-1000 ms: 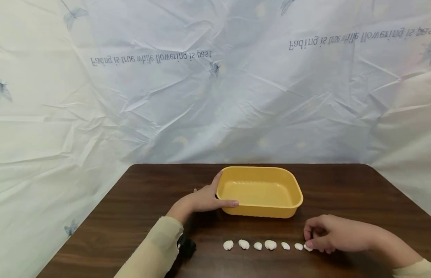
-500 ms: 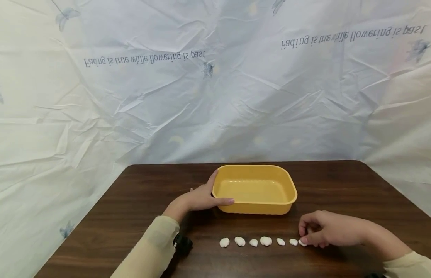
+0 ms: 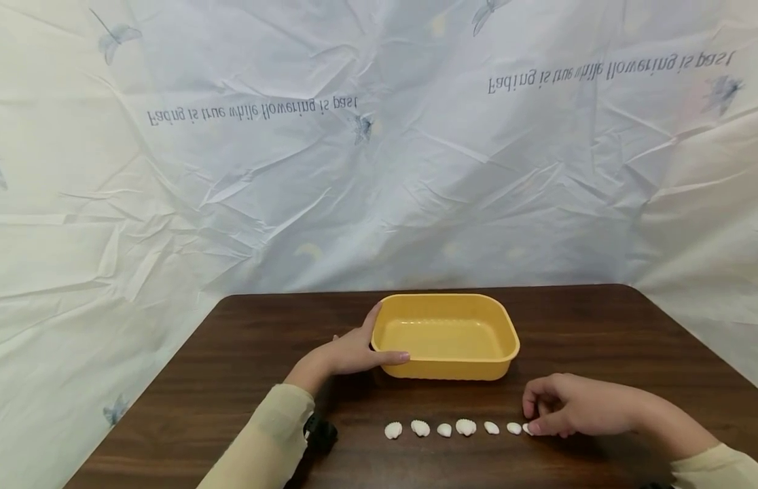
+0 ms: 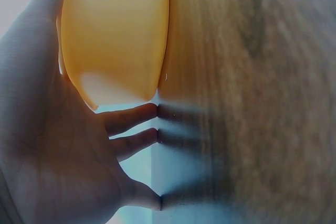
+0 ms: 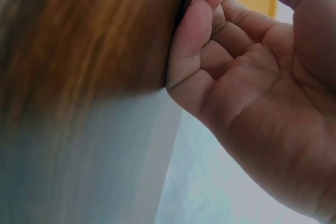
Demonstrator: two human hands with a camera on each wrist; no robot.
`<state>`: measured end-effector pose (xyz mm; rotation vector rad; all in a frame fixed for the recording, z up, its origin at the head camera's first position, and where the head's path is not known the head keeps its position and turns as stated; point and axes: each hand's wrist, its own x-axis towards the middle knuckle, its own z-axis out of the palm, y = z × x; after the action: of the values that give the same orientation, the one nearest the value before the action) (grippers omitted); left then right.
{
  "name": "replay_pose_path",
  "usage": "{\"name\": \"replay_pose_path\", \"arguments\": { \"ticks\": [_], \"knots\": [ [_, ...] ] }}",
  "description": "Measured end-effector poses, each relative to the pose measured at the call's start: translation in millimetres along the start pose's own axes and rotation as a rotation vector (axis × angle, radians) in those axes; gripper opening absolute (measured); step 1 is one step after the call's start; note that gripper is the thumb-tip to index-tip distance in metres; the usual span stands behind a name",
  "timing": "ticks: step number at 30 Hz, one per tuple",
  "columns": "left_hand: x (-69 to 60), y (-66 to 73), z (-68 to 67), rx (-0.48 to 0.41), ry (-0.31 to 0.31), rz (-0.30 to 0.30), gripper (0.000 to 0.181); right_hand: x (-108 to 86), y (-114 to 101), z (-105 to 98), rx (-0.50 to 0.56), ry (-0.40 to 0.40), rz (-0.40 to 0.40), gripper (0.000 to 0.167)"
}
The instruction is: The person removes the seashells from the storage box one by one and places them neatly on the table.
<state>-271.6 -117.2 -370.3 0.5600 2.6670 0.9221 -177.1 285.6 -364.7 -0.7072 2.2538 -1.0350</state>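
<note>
At the left end of a yellow plastic basin (image 3: 446, 370), my left hand (image 3: 351, 351) holds it, thumb along the near wall and index finger up the left end. Its other fingertips touch the tabletop in the left wrist view. A row of several white seashells (image 3: 466, 427) lies nearer to me than the basin. My right hand (image 3: 589, 405) is at the row's right end, thumb and index finger pinching the last small seashell (image 3: 526, 428), which is mostly covered. The right wrist view shows the curled fingers low against the table, with that seashell hidden.
The dark wooden table (image 3: 281, 326) has rounded far corners. Behind it hangs a pale, wrinkled cloth (image 3: 293, 204) with printed lettering. A black device (image 3: 320, 432) is strapped at the left wrist.
The whole head view has shifted slightly. Both hands keep nearly the same places: the left on the basin, the right at the last seashell, which shows a little less now.
</note>
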Motion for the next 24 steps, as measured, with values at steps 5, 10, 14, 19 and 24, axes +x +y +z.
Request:
{"name": "replay_pose_path", "arguments": {
  "ticks": [5, 10, 14, 19, 24],
  "knots": [
    [1.0, -1.6, 0.7, 0.010, 0.010, -0.010, 0.126, 0.7, -0.3, 0.9, -0.003, 0.005, -0.001, 0.016],
    [-1.3, -4.4, -0.2, 0.010, 0.008, -0.020, 0.126, 3.8, -1.6, 2.4, -0.006, 0.007, -0.001, 0.016],
    [-3.8, -7.8, -2.0, -0.014, 0.011, -0.019, 0.126, 8.4, -2.6, 2.7, -0.017, 0.011, 0.010, 0.015],
    [-5.3, -14.0, -2.7, -0.011, 0.019, -0.025, 0.125, 14.9, -2.1, 2.7, -0.023, 0.009, -0.009, 0.014],
    [-2.8, -19.5, 8.5, -0.024, 0.017, -0.009, 0.123, 10.7, 3.3, -4.9, 0.056, -0.061, -0.061, 0.012]
  ]
}}
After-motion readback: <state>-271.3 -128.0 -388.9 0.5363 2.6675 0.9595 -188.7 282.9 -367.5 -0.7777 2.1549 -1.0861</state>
